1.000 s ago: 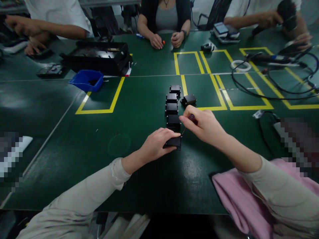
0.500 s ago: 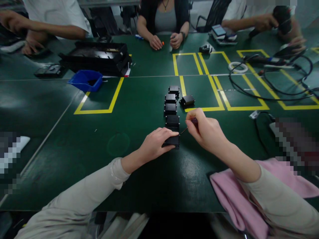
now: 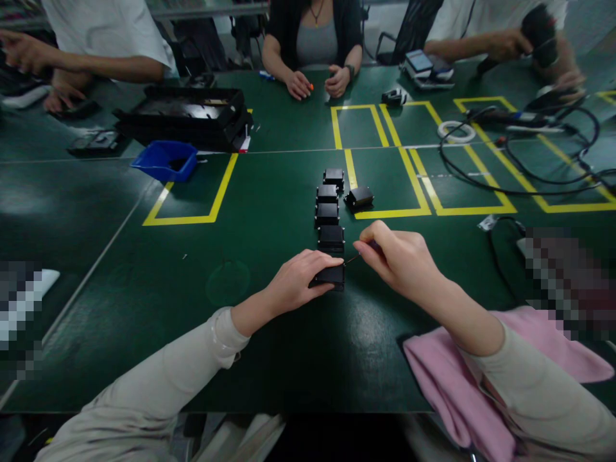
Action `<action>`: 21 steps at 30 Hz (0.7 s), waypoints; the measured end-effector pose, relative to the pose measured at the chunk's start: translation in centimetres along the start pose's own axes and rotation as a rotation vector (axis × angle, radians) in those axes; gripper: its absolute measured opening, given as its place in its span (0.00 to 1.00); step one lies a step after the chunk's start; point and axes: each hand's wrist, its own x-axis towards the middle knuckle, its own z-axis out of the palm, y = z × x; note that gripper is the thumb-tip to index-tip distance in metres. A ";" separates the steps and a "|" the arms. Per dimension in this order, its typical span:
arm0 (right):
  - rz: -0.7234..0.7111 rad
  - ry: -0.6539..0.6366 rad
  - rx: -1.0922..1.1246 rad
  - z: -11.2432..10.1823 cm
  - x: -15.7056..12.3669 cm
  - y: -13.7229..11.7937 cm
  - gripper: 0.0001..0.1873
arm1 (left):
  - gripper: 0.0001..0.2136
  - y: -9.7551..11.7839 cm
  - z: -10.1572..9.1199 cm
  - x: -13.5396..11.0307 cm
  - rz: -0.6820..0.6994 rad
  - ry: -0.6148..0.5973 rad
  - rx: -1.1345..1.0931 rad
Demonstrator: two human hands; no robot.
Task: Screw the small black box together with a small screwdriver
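My left hand (image 3: 299, 277) grips the nearest black box (image 3: 331, 274) on the green table, fingers over its top and thumb along the near side. In my right hand (image 3: 392, 253) is a thin-shafted screwdriver (image 3: 355, 258), its handle mostly hidden by my fingers. Its tip meets the right side of the held box, by the upper corner. Several similar black boxes (image 3: 330, 236) stand in a column beyond my left hand, with small bright screws at their sides. One more black box (image 3: 360, 197) lies at an angle to the right of the column.
A blue bin (image 3: 168, 160) and stacked black trays (image 3: 187, 112) stand at the left back. Black cables (image 3: 510, 186) coil at the right. A pink cloth (image 3: 445, 366) lies under my right forearm. A person's hands (image 3: 299, 85) rest across the table; other people sit at both sides.
My right hand has dipped slightly, and the screwdriver lies at a flatter angle to the box. My left hand keeps its grip. The whole view has shifted a little.
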 end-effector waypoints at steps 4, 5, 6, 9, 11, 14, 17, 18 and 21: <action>0.092 -0.043 0.026 -0.2 -0.1 0.3 0.15 | 0.20 0.0 -0.1 0.0 0.013 0.000 0.001; 0.116 -0.047 0.048 -0.2 -0.1 0.4 0.15 | 0.20 0.0 -0.1 0.0 0.014 -0.005 0.003; 0.137 -0.049 0.074 -0.1 -0.1 0.5 0.14 | 0.20 0.0 -0.2 0.1 0.016 -0.012 0.004; 0.177 -0.033 0.150 0.2 -0.2 0.9 0.12 | 0.20 0.0 -0.7 0.2 0.012 -0.052 0.024; 0.188 -0.003 0.203 0.4 -0.2 1.1 0.11 | 0.20 0.0 -1.0 0.2 0.002 -0.082 0.046; 0.205 0.028 0.286 0.5 0.0 1.4 0.09 | 0.22 -0.1 -1.4 0.3 0.007 -0.106 0.071; 0.257 -0.034 0.362 0.1 0.2 1.6 0.09 | 0.23 0.0 -1.5 0.4 0.031 -0.102 0.095; 0.279 -0.061 0.386 -0.1 0.2 1.6 0.09 | 0.24 0.1 -1.5 0.5 0.035 -0.098 0.100; 0.325 -0.109 0.452 -0.5 0.3 1.6 0.11 | 0.23 0.3 -1.3 0.7 0.043 -0.076 0.102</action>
